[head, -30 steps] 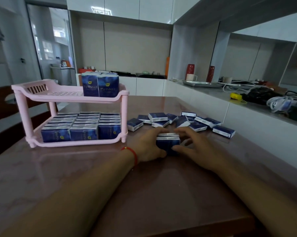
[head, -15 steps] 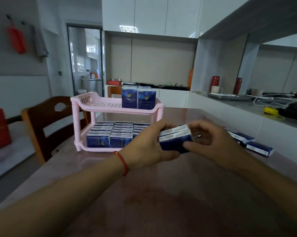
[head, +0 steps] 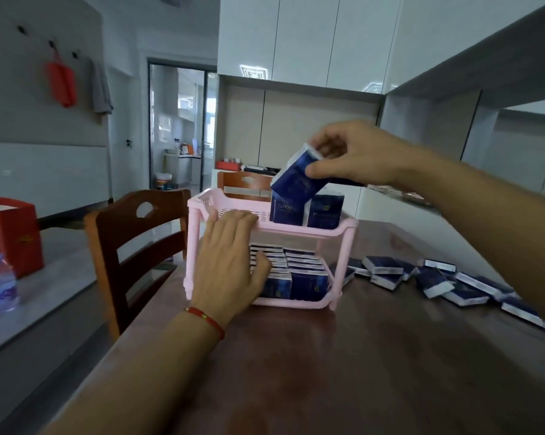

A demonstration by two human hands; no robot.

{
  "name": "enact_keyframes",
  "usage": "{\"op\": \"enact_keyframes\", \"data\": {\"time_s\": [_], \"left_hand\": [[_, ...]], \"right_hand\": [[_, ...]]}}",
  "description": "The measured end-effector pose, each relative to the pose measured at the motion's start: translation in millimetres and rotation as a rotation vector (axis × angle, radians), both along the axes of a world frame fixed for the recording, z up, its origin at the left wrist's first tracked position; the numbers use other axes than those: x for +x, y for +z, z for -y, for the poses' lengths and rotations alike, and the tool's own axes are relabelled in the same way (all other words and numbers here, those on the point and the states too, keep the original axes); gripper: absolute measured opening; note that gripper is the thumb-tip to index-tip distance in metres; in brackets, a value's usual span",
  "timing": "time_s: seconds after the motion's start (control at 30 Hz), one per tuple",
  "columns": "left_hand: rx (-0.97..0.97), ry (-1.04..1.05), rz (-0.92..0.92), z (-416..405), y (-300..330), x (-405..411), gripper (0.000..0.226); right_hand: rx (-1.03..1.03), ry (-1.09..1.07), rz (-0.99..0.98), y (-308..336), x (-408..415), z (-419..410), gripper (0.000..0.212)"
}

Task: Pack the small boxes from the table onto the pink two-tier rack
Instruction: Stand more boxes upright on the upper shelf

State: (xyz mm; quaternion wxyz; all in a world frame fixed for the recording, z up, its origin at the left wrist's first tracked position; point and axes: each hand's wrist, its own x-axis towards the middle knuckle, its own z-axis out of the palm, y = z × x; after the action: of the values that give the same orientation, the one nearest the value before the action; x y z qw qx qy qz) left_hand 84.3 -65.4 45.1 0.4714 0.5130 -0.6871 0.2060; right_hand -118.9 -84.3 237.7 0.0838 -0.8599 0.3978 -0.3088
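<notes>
Brown desk (head: pixel 374 372), pink rack (head: pixel 348 229), left hand (head: pixel 230 265) spread, hiding lower-tier boxes (head: pixel 305 271), right hand (head: pixel 355 155) pinching tilted box (head: pixel 296 178), print blurred.

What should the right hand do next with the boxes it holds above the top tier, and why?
Probably lower the held boxes upright onto the top tier, just left of the boxes standing there. The right hand holds them tilted right above those, the shelf to their left looks free, and the left hand rests on the pink rack.
</notes>
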Motion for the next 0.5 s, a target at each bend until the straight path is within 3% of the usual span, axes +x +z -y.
{"op": "enact_keyframes", "data": {"time_s": [0.23, 0.5], "left_hand": [[0.007, -0.027, 0.001, 4.0, -2.8, 3.0, 0.054], [-0.002, -0.011, -0.003, 5.5, -2.7, 0.9, 0.055]], "right_hand": [[0.051, -0.052, -0.362, 1.1, 39.7, 38.4, 0.029], [-0.048, -0.113, -0.539, -14.8, 40.6, 48.0, 0.042]]}}
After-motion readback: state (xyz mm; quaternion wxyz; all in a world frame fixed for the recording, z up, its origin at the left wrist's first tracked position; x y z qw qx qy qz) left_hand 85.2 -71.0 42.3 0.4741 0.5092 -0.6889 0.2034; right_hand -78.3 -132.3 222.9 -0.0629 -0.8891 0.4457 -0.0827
